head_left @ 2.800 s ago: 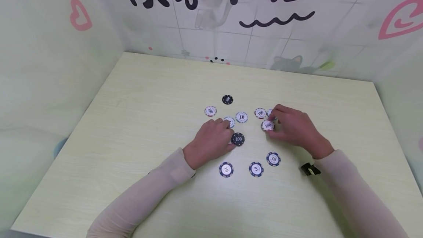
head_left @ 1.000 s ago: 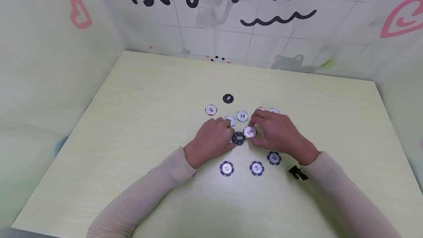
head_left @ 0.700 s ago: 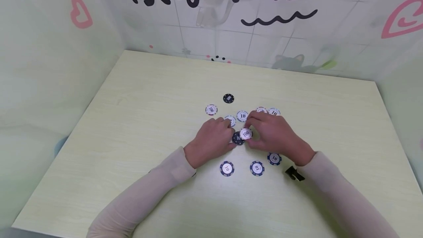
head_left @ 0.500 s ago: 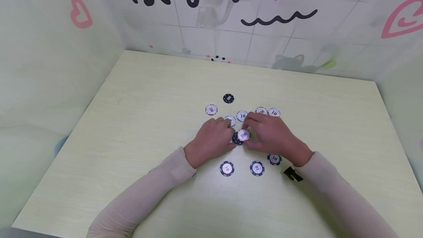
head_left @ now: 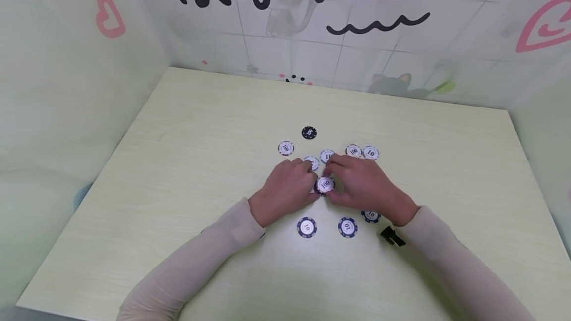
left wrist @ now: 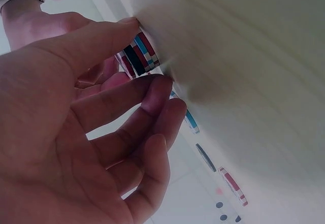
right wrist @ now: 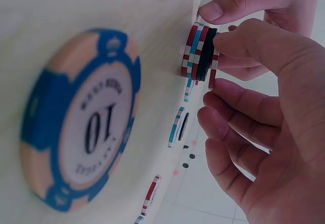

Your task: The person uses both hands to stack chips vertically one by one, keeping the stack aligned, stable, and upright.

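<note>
A short stack of poker chips (right wrist: 195, 54), with red-white, blue-white and black edges, stands on the table between both hands. My left hand (head_left: 285, 189) steadies it, thumb on one side and curled fingers on the other. In the left wrist view the black chips (left wrist: 133, 60) form its upper part. My right hand (head_left: 363, 182) pinches a white 100 poker chip (head_left: 325, 184) with red-and-white edge between thumb and fingers. That chip lies nearly square over the stack's black top; in the right wrist view its edge (right wrist: 213, 74) shows right beside the black ones.
Blue 10 chips (head_left: 347, 227) lie nearer the body, one partly behind the right wrist. Beyond the hands are a black 100 chip (head_left: 309, 133), a white 100 chip (head_left: 286, 148) and several other white chips (head_left: 371, 153). Printed walls border the table (head_left: 214, 108).
My right hand has carried the white 100 chip leftward from beside the far-right chips onto the black-topped stack, now covering most of the black chip. My left hand has stayed in place.
</note>
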The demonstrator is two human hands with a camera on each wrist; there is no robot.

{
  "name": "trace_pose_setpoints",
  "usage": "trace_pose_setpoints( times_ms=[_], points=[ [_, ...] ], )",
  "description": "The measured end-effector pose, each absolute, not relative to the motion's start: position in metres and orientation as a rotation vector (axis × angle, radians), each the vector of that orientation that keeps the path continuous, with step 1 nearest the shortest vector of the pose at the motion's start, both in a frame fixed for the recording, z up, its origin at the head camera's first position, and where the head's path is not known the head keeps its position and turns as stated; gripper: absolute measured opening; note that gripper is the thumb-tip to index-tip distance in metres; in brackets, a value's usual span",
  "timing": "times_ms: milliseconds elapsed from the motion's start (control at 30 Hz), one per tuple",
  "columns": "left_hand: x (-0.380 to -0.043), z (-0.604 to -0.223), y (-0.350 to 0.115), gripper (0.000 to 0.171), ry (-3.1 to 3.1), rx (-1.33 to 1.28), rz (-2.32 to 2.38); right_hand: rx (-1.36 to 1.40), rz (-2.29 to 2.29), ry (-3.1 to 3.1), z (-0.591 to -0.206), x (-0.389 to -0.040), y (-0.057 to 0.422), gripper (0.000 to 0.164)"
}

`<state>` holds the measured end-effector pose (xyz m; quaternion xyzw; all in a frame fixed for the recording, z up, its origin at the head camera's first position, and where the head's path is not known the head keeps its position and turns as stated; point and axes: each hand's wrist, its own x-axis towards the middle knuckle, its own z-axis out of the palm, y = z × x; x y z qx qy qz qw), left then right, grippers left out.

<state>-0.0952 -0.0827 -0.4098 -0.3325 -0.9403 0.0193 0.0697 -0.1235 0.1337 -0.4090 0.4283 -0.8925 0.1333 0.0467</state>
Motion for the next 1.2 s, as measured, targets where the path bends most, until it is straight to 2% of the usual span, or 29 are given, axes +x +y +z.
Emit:
trace_pose_setpoints(
  times_ms=[1200],
  points=[
    [-0.0957, -0.4097, -0.0822, 0.036, -2.854, -0.997, 0.044, 1.265, 0.429, -2.778, -0.4083, -0.1239, 0.1392, 0.035]
  ],
)
